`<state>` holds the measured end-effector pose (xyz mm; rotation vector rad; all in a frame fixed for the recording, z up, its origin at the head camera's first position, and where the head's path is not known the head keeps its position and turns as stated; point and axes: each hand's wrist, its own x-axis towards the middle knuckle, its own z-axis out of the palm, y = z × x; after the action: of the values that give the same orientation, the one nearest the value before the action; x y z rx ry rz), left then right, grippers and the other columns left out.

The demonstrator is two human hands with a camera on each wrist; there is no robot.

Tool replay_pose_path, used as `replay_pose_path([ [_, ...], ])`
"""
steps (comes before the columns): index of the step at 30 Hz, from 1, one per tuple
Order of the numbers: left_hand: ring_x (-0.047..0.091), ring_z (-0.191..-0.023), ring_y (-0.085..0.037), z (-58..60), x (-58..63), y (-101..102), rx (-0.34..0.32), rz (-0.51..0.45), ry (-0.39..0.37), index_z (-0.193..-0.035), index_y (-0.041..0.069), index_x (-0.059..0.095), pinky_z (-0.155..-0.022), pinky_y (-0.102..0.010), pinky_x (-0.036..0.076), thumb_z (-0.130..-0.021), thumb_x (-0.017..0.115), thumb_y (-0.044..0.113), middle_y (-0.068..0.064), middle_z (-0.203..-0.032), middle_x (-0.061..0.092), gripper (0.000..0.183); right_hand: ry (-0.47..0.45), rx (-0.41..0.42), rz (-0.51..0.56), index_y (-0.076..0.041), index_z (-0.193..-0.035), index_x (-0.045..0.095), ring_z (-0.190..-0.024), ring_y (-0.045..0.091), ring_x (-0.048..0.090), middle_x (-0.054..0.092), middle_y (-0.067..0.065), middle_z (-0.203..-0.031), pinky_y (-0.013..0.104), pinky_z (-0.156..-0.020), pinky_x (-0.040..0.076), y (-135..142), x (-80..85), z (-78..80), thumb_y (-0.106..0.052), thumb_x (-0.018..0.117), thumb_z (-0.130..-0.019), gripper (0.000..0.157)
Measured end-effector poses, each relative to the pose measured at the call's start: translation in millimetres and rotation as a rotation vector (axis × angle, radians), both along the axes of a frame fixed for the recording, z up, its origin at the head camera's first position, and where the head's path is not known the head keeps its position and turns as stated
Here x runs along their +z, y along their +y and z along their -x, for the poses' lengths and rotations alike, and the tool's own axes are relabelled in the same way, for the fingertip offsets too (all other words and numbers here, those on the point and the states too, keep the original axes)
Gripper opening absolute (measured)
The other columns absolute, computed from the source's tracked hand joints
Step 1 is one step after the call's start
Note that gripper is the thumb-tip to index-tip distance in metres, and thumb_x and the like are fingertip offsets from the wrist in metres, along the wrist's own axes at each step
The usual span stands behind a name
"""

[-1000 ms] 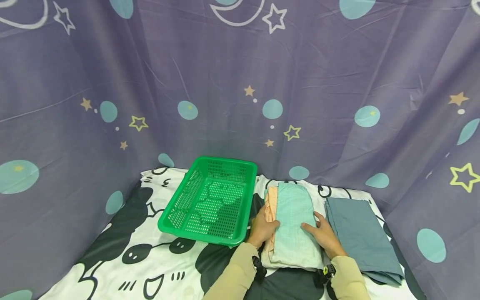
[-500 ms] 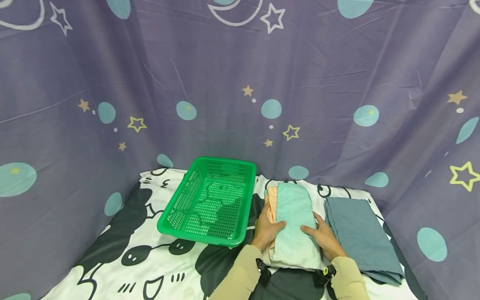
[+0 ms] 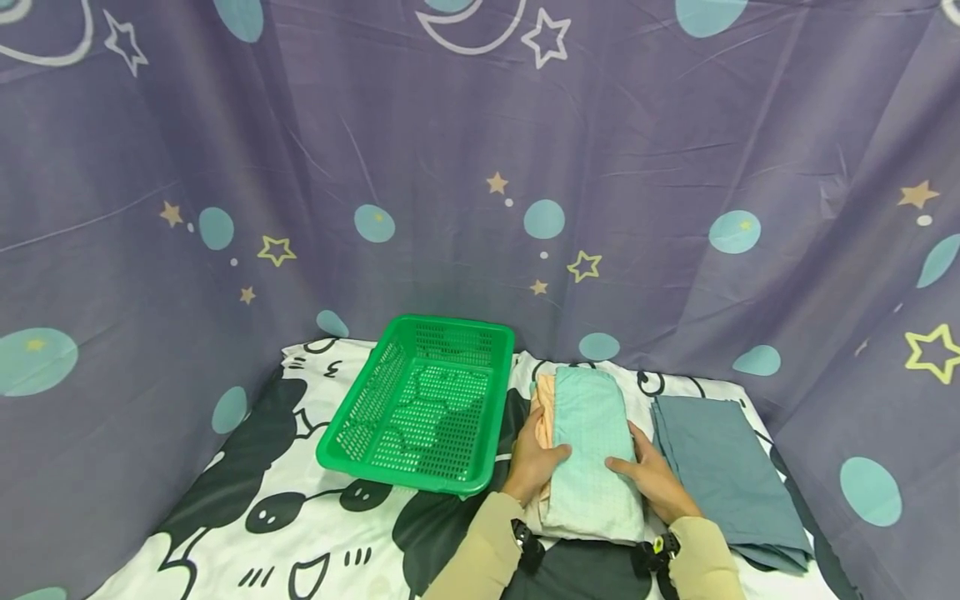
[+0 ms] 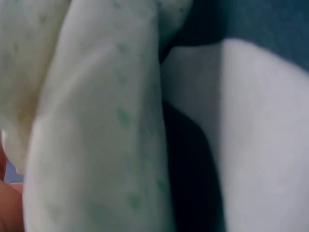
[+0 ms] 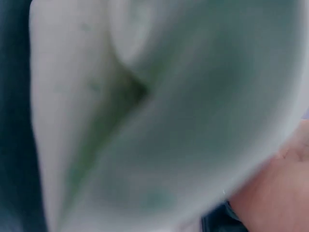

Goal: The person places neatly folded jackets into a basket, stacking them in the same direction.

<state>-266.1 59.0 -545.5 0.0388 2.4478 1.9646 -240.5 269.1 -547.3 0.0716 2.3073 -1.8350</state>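
A folded mint cloth (image 3: 591, 446), fading to white at its near end, lies on the bedding with a peach layer (image 3: 545, 396) showing along its left side. My left hand (image 3: 534, 460) grips the left edge, thumb on top of the mint fabric. Opposite it, my right hand (image 3: 656, 477) holds the right edge, thumb also on top and fingers hidden down the side. In the left wrist view, the white end of the cloth (image 4: 101, 125) shows green specks and rolled layers. A loose fold of the cloth (image 5: 193, 125) fills most of the right wrist view.
A green plastic basket (image 3: 489, 417) with perforated sides stands left of the cloth, nothing in it. Right of my right hand lies a folded blue-grey cloth (image 3: 727, 471). Black-and-white patterned bedding (image 3: 330, 533) covers the surface, and a purple curtain (image 3: 450, 150) encloses it behind and at the sides.
My left hand has shifted slightly right, its thumb now farther over the mint fabric. The right hand stays nearly in place. Basket and blue-grey cloth have not moved.
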Motion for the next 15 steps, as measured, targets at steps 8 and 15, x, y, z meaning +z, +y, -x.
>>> replay_pose_path([
  [8,0.039,-0.138,-0.032,-2.1,7.8,2,-0.012,-0.059,0.011,-0.149,0.013,0.036,-0.11,-0.049,0.037,-0.085,0.068,0.012,-0.011,-0.152,0.038,0.072,0.063,0.009,0.051,-0.025,-0.157,0.005,-0.15,0.033,0.005,0.005,0.005,-0.164,0.059,-0.118,0.013,2,3.4,-2.9,-0.024,0.072,-0.087,0.096],
  [15,0.042,-0.136,-0.031,-3.6,20.2,2,-0.014,-0.067,0.031,-0.149,0.012,0.037,-0.109,-0.046,0.04,-0.091,0.063,0.016,-0.012,-0.153,0.037,0.063,0.118,0.024,0.079,-0.023,-0.157,0.003,-0.15,0.032,0.003,0.003,0.004,-0.164,0.059,-0.117,0.013,2,11.2,-5.2,-0.022,0.072,-0.087,0.098],
])
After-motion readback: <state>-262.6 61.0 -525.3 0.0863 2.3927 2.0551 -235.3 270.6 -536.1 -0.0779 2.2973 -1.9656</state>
